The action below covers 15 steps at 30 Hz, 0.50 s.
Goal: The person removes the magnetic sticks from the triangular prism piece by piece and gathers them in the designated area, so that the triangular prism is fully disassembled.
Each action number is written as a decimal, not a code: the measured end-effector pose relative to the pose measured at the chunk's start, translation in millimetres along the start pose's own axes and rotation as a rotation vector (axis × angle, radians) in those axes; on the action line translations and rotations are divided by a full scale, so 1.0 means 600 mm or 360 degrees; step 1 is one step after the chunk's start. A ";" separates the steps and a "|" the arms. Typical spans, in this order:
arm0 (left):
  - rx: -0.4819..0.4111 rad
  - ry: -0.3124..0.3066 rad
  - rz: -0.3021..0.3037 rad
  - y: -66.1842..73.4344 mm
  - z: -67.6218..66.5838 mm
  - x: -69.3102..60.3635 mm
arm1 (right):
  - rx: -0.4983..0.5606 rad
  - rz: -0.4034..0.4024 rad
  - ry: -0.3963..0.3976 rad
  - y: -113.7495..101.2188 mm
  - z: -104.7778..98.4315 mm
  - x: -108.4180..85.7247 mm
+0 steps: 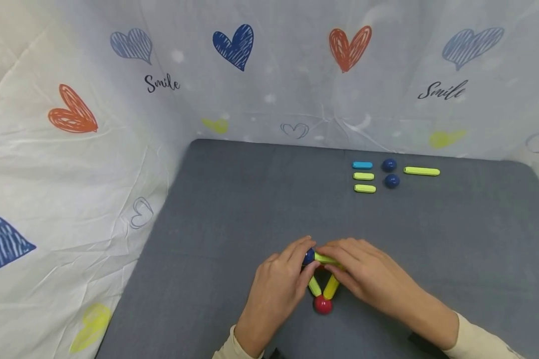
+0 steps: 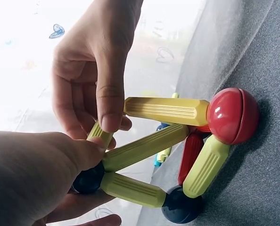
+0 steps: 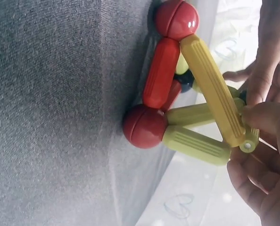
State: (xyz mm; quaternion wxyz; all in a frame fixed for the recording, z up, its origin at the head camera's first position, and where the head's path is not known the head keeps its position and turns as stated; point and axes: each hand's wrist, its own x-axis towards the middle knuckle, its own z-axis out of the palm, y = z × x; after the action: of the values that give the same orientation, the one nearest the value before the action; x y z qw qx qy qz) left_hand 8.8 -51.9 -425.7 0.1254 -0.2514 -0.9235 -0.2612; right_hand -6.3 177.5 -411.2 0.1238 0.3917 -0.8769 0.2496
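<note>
Head view: a rod-and-ball frame point(image 1: 331, 287) stands on the near part of the grey-covered bench point(image 1: 233, 214), between two hands. The left hand point(image 1: 276, 286) grasps the upper blue ball point(image 1: 308, 257); the right hand point(image 1: 368, 271) pinches a green rod point(image 1: 325, 259) meeting that ball. A red ball point(image 1: 323, 304) forms the nearest corner. Farther back, right of centre, lie a light-blue rod point(image 1: 362, 165), two short green rods point(image 1: 364, 189), two loose blue balls point(image 1: 392, 181) and a longer green rod point(image 1: 421, 171). White sheeting point(image 1: 287, 94) printed with hearts lines rear and left. Left wrist view reveals a lower blue ball point(image 2: 181, 205), concealed from the head camera. Right wrist view clearly shows a second red ball point(image 3: 144, 126), a red rod point(image 3: 161, 73) joining both red balls, and a pale dot on the pinched rod's end. Legible writing: "Smile", twice, black script, rear sheeting.
</note>
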 end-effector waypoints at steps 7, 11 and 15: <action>-0.0011 0.0005 -0.0009 0.001 0.002 -0.001 | -0.0040 -0.0074 0.0095 -0.009 0.002 0.001; -0.0022 0.0006 -0.0010 0.001 0.002 -0.002 | -0.0059 -0.0083 0.0108 -0.012 0.002 0.001; -0.0020 0.0009 -0.0012 0.002 0.003 -0.003 | -0.0074 -0.0073 0.0083 -0.015 0.001 0.000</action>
State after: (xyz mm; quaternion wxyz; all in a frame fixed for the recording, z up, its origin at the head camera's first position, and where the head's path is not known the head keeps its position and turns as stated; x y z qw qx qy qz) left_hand 10.6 -50.9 -427.4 0.1253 -0.2481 -0.9224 -0.2682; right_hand 0.4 172.2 -409.1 0.1615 0.4022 -0.8697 0.2363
